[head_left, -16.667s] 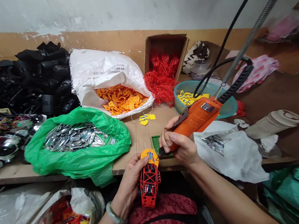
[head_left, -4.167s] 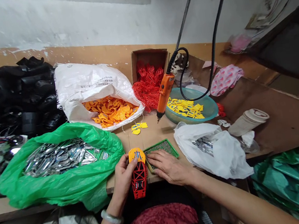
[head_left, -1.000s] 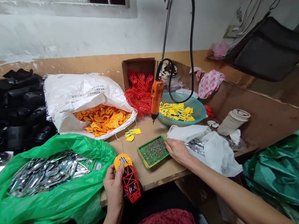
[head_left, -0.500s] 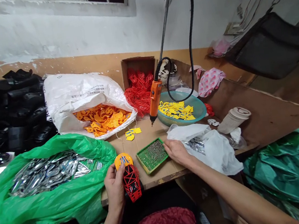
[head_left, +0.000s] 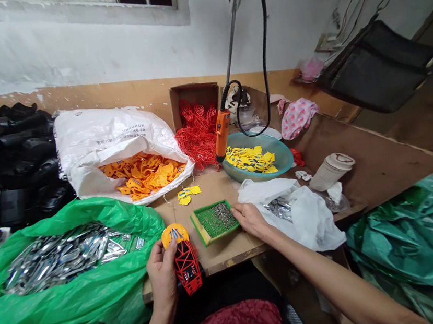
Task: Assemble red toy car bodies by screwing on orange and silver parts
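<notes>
Held in my left hand is a toy part with a red lattice frame, a black body and a round orange piece at its top, my thumb lying on the orange piece. The fingers of my right hand grip the right edge of a shallow green tray. Small metal screws are heaped toward the tray's right side, and its gridded floor shows on the left. Above and behind the tray hangs an orange electric screwdriver, which neither hand touches.
At left, a green bag holds shiny silver pieces. A white sack contains orange pieces. Behind are a box of red lattice parts and a teal basin with yellow pieces. To the right are a white plastic bag and a cup.
The tray's right side has risen a little, and the screws have gathered more to the right. The whole view has shifted slightly. My left hand keeps its hold on the toy part.
</notes>
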`<control>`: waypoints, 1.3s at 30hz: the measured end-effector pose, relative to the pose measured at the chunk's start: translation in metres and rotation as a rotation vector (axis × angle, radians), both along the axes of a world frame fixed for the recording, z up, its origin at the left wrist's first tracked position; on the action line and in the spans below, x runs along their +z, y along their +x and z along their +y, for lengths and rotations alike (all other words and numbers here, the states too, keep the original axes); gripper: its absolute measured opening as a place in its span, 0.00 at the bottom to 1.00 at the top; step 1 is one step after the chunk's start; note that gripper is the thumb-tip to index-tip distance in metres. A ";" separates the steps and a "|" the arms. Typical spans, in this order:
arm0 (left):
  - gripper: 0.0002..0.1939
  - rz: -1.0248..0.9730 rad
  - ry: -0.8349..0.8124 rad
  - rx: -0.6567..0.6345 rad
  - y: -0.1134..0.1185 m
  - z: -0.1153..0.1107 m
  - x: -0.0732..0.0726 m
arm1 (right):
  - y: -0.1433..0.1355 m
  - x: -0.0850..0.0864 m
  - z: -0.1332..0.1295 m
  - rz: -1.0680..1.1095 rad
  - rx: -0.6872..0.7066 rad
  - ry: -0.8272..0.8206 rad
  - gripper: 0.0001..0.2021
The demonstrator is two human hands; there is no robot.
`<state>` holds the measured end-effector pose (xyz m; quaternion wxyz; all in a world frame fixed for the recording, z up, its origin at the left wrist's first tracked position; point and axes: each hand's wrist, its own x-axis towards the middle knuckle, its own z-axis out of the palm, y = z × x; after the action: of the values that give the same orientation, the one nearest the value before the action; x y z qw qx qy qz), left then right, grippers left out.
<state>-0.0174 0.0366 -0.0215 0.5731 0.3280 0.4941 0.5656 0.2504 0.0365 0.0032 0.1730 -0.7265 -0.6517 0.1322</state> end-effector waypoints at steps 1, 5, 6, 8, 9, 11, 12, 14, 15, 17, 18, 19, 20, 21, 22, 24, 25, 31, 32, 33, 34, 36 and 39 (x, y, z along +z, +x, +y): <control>0.25 -0.001 0.001 0.005 0.000 0.000 0.001 | 0.000 -0.001 0.000 0.012 0.002 0.003 0.18; 0.25 0.011 0.006 0.022 0.001 0.000 0.002 | -0.002 -0.002 0.000 0.034 -0.004 0.012 0.17; 0.25 0.017 0.008 0.022 0.001 -0.001 0.002 | -0.003 -0.001 0.000 0.035 -0.007 0.014 0.17; 0.24 0.018 0.011 0.021 0.001 -0.001 0.002 | -0.005 -0.001 0.000 0.033 -0.008 0.013 0.17; 0.23 0.011 0.007 0.019 0.000 -0.001 0.002 | -0.007 0.000 0.000 0.030 -0.008 0.011 0.17; 0.23 -0.004 -0.005 0.017 0.001 -0.001 0.002 | -0.009 0.000 -0.001 0.020 -0.010 0.006 0.18; 0.23 -0.009 -0.009 0.017 0.001 -0.001 0.002 | -0.010 0.001 -0.001 0.012 -0.012 0.001 0.18; 0.23 -0.013 -0.007 0.023 0.001 -0.001 0.003 | -0.011 0.002 -0.002 -0.011 -0.015 -0.013 0.17; 0.23 -0.015 -0.005 0.025 0.001 -0.001 0.003 | -0.010 0.003 -0.002 -0.025 -0.018 -0.020 0.17; 0.23 -0.011 0.001 0.026 0.001 -0.001 0.003 | -0.007 0.006 -0.005 -0.061 -0.034 -0.037 0.17; 0.24 -0.003 0.006 0.023 0.001 -0.001 0.002 | -0.006 0.007 -0.006 -0.080 -0.045 -0.046 0.17; 0.24 0.008 0.012 0.019 0.001 -0.001 0.002 | -0.005 0.009 -0.008 -0.100 -0.054 -0.056 0.17; 0.24 0.019 0.015 0.013 0.001 -0.001 0.002 | -0.003 0.010 -0.011 -0.120 -0.062 -0.067 0.17; 0.24 0.024 0.016 0.009 0.001 -0.001 0.002 | -0.003 0.010 -0.014 -0.138 -0.069 -0.077 0.16; 0.25 0.024 0.014 0.007 0.001 -0.001 0.002 | -0.003 0.011 -0.018 -0.154 -0.074 -0.085 0.16; 0.25 0.014 0.013 0.008 0.001 -0.001 0.003 | -0.004 0.011 -0.024 -0.181 -0.082 -0.095 0.15; 0.25 0.009 0.013 0.011 0.001 -0.001 0.004 | -0.004 0.011 -0.027 -0.190 -0.083 -0.097 0.14; 0.23 -0.002 0.011 0.000 0.002 -0.002 0.006 | -0.007 0.023 -0.039 -0.214 -0.068 -0.028 0.15; 0.23 0.000 0.014 -0.002 0.002 -0.002 0.006 | -0.009 0.026 -0.040 -0.207 -0.041 0.004 0.15; 0.23 0.002 0.018 -0.002 0.002 -0.002 0.006 | -0.012 0.029 -0.040 -0.186 0.029 0.046 0.15; 0.22 0.005 0.023 0.001 0.003 -0.002 0.007 | -0.016 0.030 -0.041 -0.154 0.142 0.092 0.15; 0.22 0.010 0.030 0.014 0.003 -0.001 0.008 | -0.024 0.029 -0.039 -0.079 0.437 0.168 0.16; 0.22 0.017 0.038 0.020 0.004 -0.001 0.008 | -0.033 0.020 -0.036 -0.044 0.735 0.159 0.19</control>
<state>-0.0135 0.0354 -0.0135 0.5568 0.3389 0.4913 0.5778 0.2175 0.0008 0.0228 0.1557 -0.4313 -0.8806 0.1191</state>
